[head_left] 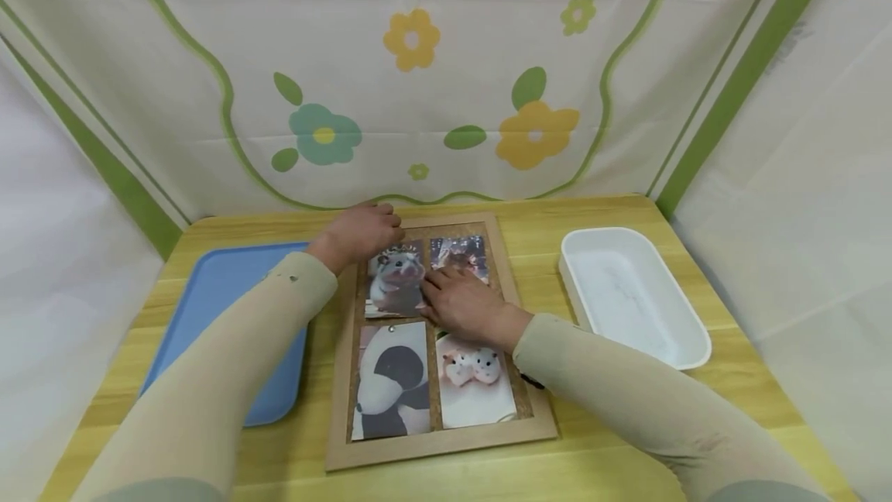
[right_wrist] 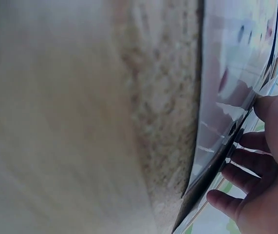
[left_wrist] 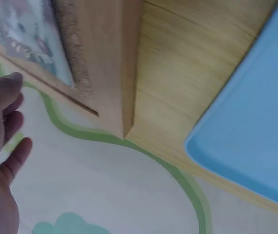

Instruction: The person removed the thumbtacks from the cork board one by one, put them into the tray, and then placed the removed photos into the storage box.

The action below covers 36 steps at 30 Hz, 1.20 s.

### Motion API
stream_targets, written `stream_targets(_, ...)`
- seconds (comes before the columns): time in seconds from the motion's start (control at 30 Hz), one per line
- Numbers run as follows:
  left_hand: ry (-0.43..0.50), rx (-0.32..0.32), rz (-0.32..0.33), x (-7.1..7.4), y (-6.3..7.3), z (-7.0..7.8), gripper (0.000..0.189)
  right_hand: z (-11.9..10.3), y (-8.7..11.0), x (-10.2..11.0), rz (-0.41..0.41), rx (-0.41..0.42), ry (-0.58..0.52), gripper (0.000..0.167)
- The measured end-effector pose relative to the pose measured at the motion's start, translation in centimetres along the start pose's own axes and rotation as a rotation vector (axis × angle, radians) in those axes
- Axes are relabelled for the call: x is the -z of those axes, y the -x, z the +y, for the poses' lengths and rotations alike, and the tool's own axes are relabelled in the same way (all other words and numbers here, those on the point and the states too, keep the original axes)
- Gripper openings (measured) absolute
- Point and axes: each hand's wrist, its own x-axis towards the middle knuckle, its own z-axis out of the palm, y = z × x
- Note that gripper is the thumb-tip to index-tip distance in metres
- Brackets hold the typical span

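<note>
Aligning, seemingly, the crowned-animal photo [head_left: 394,287] mid-frame, left hand [head_left: 362,235] and right hand [head_left: 463,304] show loose grips; next likely needs gentle pressing.

We see a wood-framed cork board [head_left: 446,441] lying face up on the table [head_left: 502,479], slightly turned, with 4 photos in 2 rows of 2. The far-left photo [head_left: 396,293] shows a crowned hamster; the left hand [head_left: 364,232] is at its top and the right hand [head_left: 460,300] at its right edge. The far-right photo [head_left: 470,254] is partly covered. The near-left photo [head_left: 393,378], black and white, has 1 pin [head_left: 391,328] near its top; the near-right photo [head_left: 477,393] shows 2 pale animals.
</note>
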Motion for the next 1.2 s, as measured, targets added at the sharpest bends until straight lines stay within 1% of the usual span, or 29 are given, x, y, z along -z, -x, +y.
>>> stream_targets(0.1,-0.047,-0.052,0.01,-0.4,-0.5,-0.1,0.024,0.0,0.0,0.0,-0.007,-0.002,-0.002,0.055)
stream_targets(0.17,-0.059,-0.083,0.027,-0.7,-0.7,-0.2,0.024,-0.1,0.0,0.0,-0.016,-0.006,0.004,0.055)
stream_targets(0.23,-0.071,-0.125,0.061,-1.0,-0.9,-0.3,0.023,-0.1,0.0,-0.1,-0.026,-0.009,0.014,0.056)
stream_targets(0.33,-0.097,-0.182,0.113,-1.5,-0.9,-0.6,0.019,-0.2,0.0,-0.3,-0.016,-0.001,0.033,0.055)
stream_targets(0.4,-0.134,-0.217,0.144,-1.9,-0.9,-0.7,0.015,-0.3,-0.1,-0.4,-0.009,0.005,0.041,0.055)
stream_targets(0.53,-0.192,-0.266,0.166,-2.5,-0.8,-0.9,0.015,-0.4,0.0,-0.5,0.002,0.004,0.045,0.054)
stream_targets(0.6,-0.196,-0.28,0.17,-2.8,-0.9,-1.0,0.017,-0.3,0.0,-0.5,0.002,0.001,0.046,0.055)
stream_targets(0.73,-0.191,-0.283,0.189,-3.0,-1.2,-1.2,0.019,-0.2,0.1,-0.3,0.012,-0.003,0.056,0.055)
stream_targets(0.9,-0.23,-0.294,0.208,-3.2,-1.3,-1.4,0.014,-0.2,0.0,-0.2,0.001,0.0,0.069,0.056)
stream_targets(1.0,-0.252,-0.301,0.202,-3.1,-1.3,-1.4,0.012,-0.2,0.0,-0.3,-0.001,0.001,0.072,0.055)
stream_targets(1.13,-0.242,-0.306,0.181,-3.1,-1.3,-1.4,0.018,-0.1,0.0,-0.3,0.003,0.002,0.067,0.054)
stream_targets(1.2,-0.237,-0.31,0.182,-3.0,-1.3,-1.5,0.02,-0.1,-0.1,-0.3,0.0,0.004,0.065,0.054)
